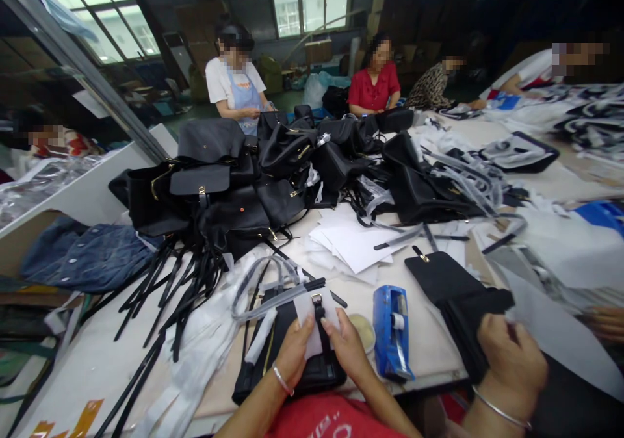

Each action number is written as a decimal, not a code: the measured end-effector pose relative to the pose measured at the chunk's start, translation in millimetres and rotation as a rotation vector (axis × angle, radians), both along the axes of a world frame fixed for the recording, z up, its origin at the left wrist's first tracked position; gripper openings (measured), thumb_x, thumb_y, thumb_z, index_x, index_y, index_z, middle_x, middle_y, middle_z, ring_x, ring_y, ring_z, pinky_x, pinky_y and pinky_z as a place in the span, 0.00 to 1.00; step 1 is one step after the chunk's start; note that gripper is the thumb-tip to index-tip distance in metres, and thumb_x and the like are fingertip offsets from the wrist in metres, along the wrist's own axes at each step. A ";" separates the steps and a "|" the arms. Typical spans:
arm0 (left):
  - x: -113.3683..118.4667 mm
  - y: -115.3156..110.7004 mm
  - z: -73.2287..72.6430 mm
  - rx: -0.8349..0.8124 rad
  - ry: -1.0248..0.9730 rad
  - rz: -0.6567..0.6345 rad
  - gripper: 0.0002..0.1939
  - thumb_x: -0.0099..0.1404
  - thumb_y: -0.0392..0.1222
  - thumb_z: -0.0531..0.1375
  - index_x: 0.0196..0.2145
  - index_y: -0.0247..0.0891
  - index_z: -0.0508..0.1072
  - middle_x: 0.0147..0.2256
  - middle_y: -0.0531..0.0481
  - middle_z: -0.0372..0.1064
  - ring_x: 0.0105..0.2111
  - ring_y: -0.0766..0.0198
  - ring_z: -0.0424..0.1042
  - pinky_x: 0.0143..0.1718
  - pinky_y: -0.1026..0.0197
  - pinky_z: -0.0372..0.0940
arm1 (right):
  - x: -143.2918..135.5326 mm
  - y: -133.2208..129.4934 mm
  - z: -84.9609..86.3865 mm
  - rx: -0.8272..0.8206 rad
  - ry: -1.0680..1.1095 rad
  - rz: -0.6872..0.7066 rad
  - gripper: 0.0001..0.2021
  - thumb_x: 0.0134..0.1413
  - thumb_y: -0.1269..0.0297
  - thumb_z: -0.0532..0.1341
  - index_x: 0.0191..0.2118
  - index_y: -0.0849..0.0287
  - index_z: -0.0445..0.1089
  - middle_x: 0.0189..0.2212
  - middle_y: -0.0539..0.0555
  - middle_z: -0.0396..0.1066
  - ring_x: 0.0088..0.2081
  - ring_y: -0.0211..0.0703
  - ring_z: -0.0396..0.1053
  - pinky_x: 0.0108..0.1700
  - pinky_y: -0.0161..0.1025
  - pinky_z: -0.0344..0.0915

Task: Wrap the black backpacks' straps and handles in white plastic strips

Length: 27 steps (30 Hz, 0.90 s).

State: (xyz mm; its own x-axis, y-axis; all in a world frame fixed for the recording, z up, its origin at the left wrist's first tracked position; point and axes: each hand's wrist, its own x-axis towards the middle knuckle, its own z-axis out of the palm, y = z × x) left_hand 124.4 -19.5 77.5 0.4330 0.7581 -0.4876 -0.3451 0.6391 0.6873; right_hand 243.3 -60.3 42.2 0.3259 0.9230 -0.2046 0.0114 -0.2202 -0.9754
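A black bag [253, 376] lies on the table right in front of me, with a gold zip on its left side. Over it sits a small sheet of white paper [305, 303], with a black strap with a metal buckle [318, 300] running down its middle. My left hand [296, 344] is closed on the paper's left edge, thumb on top. On the other edge my right hand [345, 342] pinches the paper, its thumb close beside the strap. Plastic-wrapped handles [266, 295] rest at the bag's far side.
A blue tape dispenser [385, 334] and a round tub [363, 332] stand to the right. Black bags [234, 210] are heaped beyond white paper sheets [351, 236]. At right, a co-worker's hand [511, 353] is over another black bag [448, 282]. Straps and white wrapping [205, 334] lie left.
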 end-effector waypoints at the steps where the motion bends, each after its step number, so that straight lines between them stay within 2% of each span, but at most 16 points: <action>1: -0.1 0.8 -0.3 0.007 0.001 -0.018 0.26 0.59 0.49 0.61 0.52 0.31 0.68 0.44 0.36 0.73 0.42 0.52 0.73 0.48 0.52 0.63 | 1.4 -0.1 2.2 -0.007 -0.012 0.006 0.16 0.55 0.54 0.57 0.46 0.56 0.66 0.37 0.53 0.73 0.42 0.48 0.69 0.43 0.40 0.65; 9: 6.7 14.0 5.0 0.053 -0.007 -0.153 0.24 0.60 0.50 0.60 0.50 0.31 0.70 0.41 0.37 0.74 0.39 0.53 0.73 0.46 0.52 0.63 | 15.8 -0.4 14.9 -0.052 -0.158 0.021 0.11 0.53 0.55 0.58 0.39 0.56 0.67 0.33 0.52 0.73 0.36 0.48 0.70 0.38 0.39 0.65; 11: 8.7 16.3 5.2 0.063 0.001 -0.174 0.26 0.58 0.51 0.61 0.50 0.31 0.71 0.39 0.37 0.74 0.38 0.53 0.73 0.46 0.51 0.63 | 20.0 -0.5 14.6 -0.071 -0.217 -0.029 0.14 0.50 0.56 0.60 0.43 0.55 0.66 0.35 0.53 0.73 0.36 0.47 0.71 0.38 0.40 0.65; 13: 9.5 17.9 4.9 0.079 0.011 -0.197 0.27 0.57 0.52 0.62 0.50 0.31 0.71 0.39 0.38 0.75 0.37 0.53 0.73 0.45 0.52 0.63 | 26.0 1.8 15.4 -0.070 -0.230 -0.079 0.23 0.47 0.57 0.63 0.50 0.55 0.62 0.40 0.54 0.72 0.37 0.47 0.71 0.40 0.40 0.65; 16: 9.4 19.3 4.7 0.084 0.027 -0.247 0.29 0.57 0.53 0.62 0.51 0.32 0.70 0.38 0.38 0.75 0.36 0.53 0.73 0.43 0.52 0.63 | 37.1 10.8 21.4 -0.029 -0.129 -0.068 0.30 0.47 0.58 0.62 0.57 0.55 0.57 0.46 0.56 0.69 0.42 0.46 0.70 0.42 0.41 0.66; 21: 9.8 21.3 5.7 0.133 0.034 -0.281 0.28 0.57 0.52 0.62 0.51 0.33 0.70 0.40 0.40 0.74 0.38 0.54 0.72 0.43 0.55 0.62 | 48.2 28.4 39.8 0.025 -0.122 0.064 0.21 0.49 0.57 0.61 0.50 0.54 0.66 0.45 0.54 0.71 0.44 0.48 0.68 0.47 0.43 0.64; 24: 9.1 22.1 4.1 0.147 0.023 -0.314 0.27 0.58 0.52 0.61 0.51 0.32 0.69 0.39 0.40 0.73 0.37 0.56 0.71 0.42 0.57 0.62 | 46.9 32.0 45.9 0.027 -0.147 0.069 0.17 0.50 0.56 0.60 0.47 0.54 0.69 0.43 0.53 0.72 0.43 0.48 0.69 0.46 0.42 0.63; 27: 7.6 21.1 0.8 0.132 0.032 -0.355 0.27 0.59 0.52 0.60 0.51 0.31 0.69 0.39 0.41 0.73 0.37 0.56 0.71 0.41 0.57 0.62 | 45.1 30.2 45.0 0.000 -0.142 0.070 0.17 0.51 0.54 0.59 0.46 0.55 0.69 0.42 0.53 0.72 0.41 0.47 0.69 0.44 0.41 0.64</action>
State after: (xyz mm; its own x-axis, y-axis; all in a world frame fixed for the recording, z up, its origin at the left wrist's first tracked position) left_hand 132.0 1.6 78.3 0.6662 0.6207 -0.4133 -0.0946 0.6201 0.7788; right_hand 288.4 -30.1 87.2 0.2863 0.9446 -0.1608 0.1642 -0.2137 -0.9630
